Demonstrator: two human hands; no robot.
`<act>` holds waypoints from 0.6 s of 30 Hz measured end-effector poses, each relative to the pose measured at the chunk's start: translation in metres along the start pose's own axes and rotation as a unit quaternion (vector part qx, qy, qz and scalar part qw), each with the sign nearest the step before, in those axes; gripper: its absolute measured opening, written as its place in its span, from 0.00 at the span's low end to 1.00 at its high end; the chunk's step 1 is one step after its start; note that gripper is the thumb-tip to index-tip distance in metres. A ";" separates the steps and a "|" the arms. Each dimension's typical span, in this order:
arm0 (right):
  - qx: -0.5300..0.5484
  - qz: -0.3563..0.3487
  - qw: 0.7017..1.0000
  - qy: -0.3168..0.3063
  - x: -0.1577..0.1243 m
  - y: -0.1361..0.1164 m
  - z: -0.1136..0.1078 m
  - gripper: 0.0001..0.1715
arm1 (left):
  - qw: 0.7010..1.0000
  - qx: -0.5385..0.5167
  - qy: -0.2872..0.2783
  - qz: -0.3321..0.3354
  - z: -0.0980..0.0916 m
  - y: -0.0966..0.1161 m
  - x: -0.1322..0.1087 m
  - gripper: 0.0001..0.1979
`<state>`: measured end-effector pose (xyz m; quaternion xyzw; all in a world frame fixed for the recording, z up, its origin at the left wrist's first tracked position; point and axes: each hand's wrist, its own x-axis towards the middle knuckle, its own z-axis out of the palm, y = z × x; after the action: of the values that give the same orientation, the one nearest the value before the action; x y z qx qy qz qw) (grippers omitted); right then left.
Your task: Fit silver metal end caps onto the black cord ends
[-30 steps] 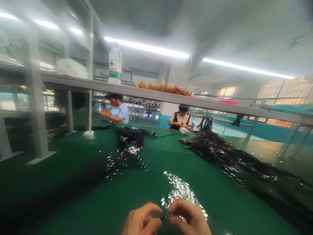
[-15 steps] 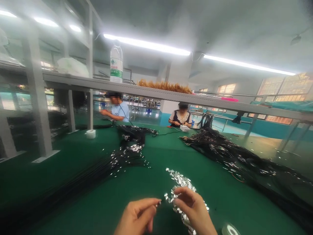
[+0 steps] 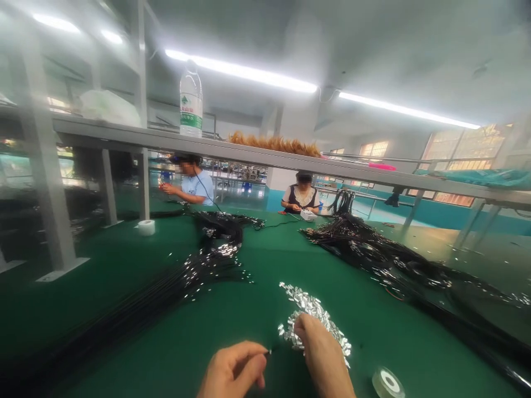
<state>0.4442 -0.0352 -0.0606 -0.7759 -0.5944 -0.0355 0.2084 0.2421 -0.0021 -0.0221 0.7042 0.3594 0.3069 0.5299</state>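
Left hand (image 3: 234,371) at 6 o'clock: my grip is pinched closed on the black cord end (image 3: 269,352). Right hand (image 3: 321,356), at 5 o'clock, has its fingertips in the metal sleeve pile (image 3: 313,320) on the green surface (image 3: 124,342); I cannot tell its grip state. Tape roll (image 3: 388,382) lies near, at 4 o'clock.

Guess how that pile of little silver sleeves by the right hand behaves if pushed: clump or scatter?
Probably scatter: the sleeves lie loose, with strays already off the heap's edges. They look like short shiny tubes, so likely light, slippery, and apt to roll on the green table. The right hand rests its fingertips on the heap; picking out a single one probably needs a fine pinch.
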 end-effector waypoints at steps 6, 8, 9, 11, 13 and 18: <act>0.031 -0.009 0.999 -0.032 0.002 0.011 0.011 0.16 | 0.999 0.036 0.029 0.017 0.001 0.001 0.001 0.13; 0.037 -0.015 0.999 -0.028 0.002 0.009 0.013 0.15 | 0.998 0.044 0.026 0.020 0.001 -0.001 0.001 0.12; 0.042 -0.017 0.999 -0.023 0.002 0.007 0.012 0.16 | 0.998 0.047 0.026 0.024 0.001 -0.003 0.001 0.12; 0.065 -0.019 0.998 -0.011 0.002 0.002 0.007 0.16 | 0.998 0.050 0.030 0.031 0.002 -0.006 0.001 0.12; 0.102 -0.023 0.995 -0.008 0.000 -0.002 -0.002 0.15 | 0.998 0.049 0.040 0.029 0.002 -0.007 0.000 0.12; 0.413 -0.057 0.908 -0.048 -0.006 -0.014 -0.013 0.10 | 0.998 0.034 0.048 0.019 0.003 -0.006 -0.001 0.13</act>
<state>0.4322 -0.0430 -0.0465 -0.5858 -0.6084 0.2389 0.4791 0.2430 -0.0031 -0.0290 0.7131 0.3813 0.3377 0.4818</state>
